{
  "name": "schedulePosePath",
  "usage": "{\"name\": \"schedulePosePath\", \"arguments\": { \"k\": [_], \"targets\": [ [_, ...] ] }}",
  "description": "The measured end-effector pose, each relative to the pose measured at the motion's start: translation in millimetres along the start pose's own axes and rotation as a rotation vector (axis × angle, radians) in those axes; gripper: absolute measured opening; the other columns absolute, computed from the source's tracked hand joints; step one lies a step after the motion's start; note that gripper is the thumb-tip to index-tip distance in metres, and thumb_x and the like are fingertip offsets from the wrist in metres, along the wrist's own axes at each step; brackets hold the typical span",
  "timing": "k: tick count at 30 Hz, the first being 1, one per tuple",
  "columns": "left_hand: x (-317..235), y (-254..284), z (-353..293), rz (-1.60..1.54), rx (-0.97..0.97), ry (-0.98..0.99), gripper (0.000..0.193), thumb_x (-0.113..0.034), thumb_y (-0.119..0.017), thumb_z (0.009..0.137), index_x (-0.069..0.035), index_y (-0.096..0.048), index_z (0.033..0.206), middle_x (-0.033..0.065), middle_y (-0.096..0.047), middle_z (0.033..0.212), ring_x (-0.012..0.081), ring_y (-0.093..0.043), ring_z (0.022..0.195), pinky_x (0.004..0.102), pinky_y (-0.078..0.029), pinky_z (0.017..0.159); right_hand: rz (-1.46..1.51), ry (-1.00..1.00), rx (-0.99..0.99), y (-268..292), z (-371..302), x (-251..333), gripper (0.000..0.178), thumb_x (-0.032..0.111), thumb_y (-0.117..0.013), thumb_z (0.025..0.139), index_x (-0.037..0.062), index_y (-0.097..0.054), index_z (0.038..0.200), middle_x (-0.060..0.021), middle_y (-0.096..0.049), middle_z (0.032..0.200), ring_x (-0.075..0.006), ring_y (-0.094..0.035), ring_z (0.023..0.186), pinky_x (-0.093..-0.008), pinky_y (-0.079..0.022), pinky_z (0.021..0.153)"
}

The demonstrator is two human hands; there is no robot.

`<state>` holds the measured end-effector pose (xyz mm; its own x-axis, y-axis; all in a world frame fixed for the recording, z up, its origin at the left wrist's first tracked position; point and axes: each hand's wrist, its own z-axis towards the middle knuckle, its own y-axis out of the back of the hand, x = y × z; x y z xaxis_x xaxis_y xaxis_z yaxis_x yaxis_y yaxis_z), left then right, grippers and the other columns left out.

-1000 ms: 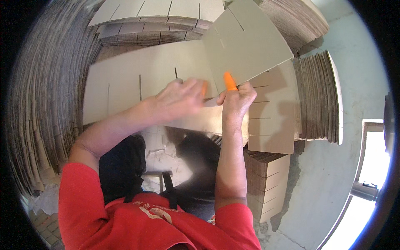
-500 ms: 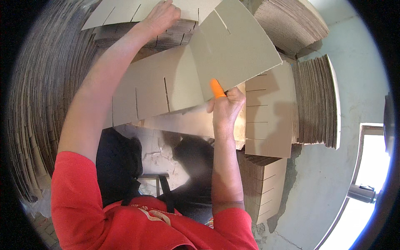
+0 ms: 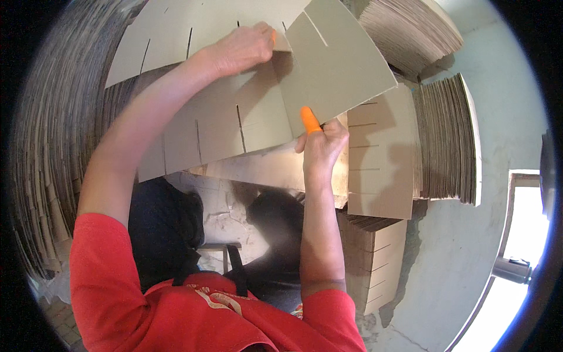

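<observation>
My left hand (image 3: pixel 249 48) is closed on the near edge of a long slotted cardboard sheet (image 3: pixel 170 35), at the top of the view. A bit of orange shows at its fingertips. My right hand (image 3: pixel 324 141), with an orange finger cot (image 3: pixel 310 119) on one digit, pinches the lower edge of another piece of slotted cardboard (image 3: pixel 337 64). That piece is bent or joined at an upright line, with one part raised at the right and a slotted part (image 3: pixel 217 117) reaching left below my left forearm. The fingers behind the board are hidden.
Tall cardboard stacks (image 3: pixel 53 135) fill the left side. More stacks stand at the upper right (image 3: pixel 404 35) and right (image 3: pixel 448 141), beside a pale wall (image 3: pixel 492 88). Slotted sheets (image 3: pixel 381 188) lie right of my right hand, above another stack (image 3: pixel 384 264). Below the boards is a small stool (image 3: pixel 220 247).
My left hand has come nearer and to the right, and the long slotted sheet has moved nearer with it. My right hand keeps its grip, shifting only slightly.
</observation>
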<state>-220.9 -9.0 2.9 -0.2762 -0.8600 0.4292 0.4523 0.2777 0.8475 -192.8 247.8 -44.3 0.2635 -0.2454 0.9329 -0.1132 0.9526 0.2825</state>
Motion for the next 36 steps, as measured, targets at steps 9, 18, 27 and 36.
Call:
{"name": "schedulePosePath", "arguments": {
  "k": [9, 18, 27, 36],
  "targets": [
    [-56.6, 33.2, -12.8, -0.048, -0.087, -0.081, 0.009, -0.008, -0.066, 0.066, 0.002, -0.068, 0.067, 0.0124, -0.06, 0.079, 0.0251, -0.059, 0.088, 0.0293, -0.058, 0.057, -0.059, 0.061, -0.029, 13.2, 5.1, 38.0, 0.017, -0.015, -0.057, 0.075, -0.0043, -0.066, 0.086, -0.0075, -0.06, 0.06, -0.0108, -0.048, 0.044, -0.0296, -0.038, 0.041],
    [-131.2, 78.5, -30.6, -0.364, -0.034, -0.091, 0.032, -0.018, -0.072, 0.075, 0.008, -0.067, 0.092, 0.0212, -0.065, 0.096, 0.0279, -0.062, 0.093, 0.0339, -0.059, 0.065, -0.038, 0.146, -0.185, 23.3, 10.3, 21.5, 0.014, -0.017, -0.051, 0.079, -0.0061, -0.06, 0.079, -0.0072, -0.055, 0.057, -0.0104, -0.05, 0.038, -0.0255, -0.035, 0.034],
    [34.8, -34.7, 8.2, 0.084, -0.127, 0.426, 0.035, -0.014, -0.07, 0.083, 0.002, -0.06, 0.113, 0.0162, -0.061, 0.113, 0.0309, -0.057, 0.111, 0.0404, -0.05, 0.086, 0.002, 0.041, -0.095, 21.8, -2.2, 32.3, 0.007, 0.0, -0.072, 0.084, -0.0025, -0.065, 0.081, -0.0045, -0.057, 0.055, -0.0111, -0.05, 0.046, -0.0297, -0.037, 0.04],
    [51.9, -52.7, 17.2, -0.04, 0.082, 0.378, 0.02, -0.008, -0.065, 0.082, -0.002, -0.067, 0.101, 0.0119, -0.067, 0.093, 0.0288, -0.061, 0.101, 0.0397, -0.052, 0.085, -0.045, 0.185, -0.114, 23.3, -1.4, 33.2, 0.026, -0.019, -0.036, 0.071, -0.0049, -0.057, 0.077, -0.0057, -0.054, 0.055, -0.0108, -0.051, 0.038, -0.0255, -0.038, 0.034]
  ]
}}
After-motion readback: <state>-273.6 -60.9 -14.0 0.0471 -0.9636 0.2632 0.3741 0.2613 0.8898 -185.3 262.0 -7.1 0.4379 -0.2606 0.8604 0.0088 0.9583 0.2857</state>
